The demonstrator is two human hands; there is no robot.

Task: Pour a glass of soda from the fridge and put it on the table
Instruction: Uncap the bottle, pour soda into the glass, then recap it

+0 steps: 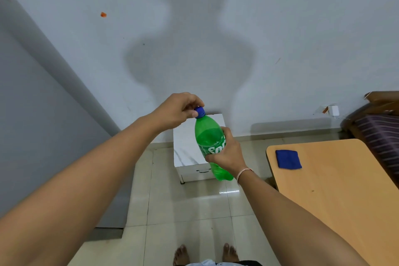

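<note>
Wooden table [336, 192] w/ blue cloth [288, 159] lower right, white cabinet [187, 147] behind; your right hand [226, 152] grips green soda bottle [208, 134] near-upright, blue cap [199, 112] up, pinched by left hand [176, 111].

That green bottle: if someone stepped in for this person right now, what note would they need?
Left hand: grip on the blue cap, which sits on the bottle.
Right hand: grip around the green soda bottle, held upright in the air above the floor.
Wooden table at right holds only a blue cloth; no glass in view.
Done: bottle in hand.
Left: uncap, find a glass, pour, set it on the table.
</note>
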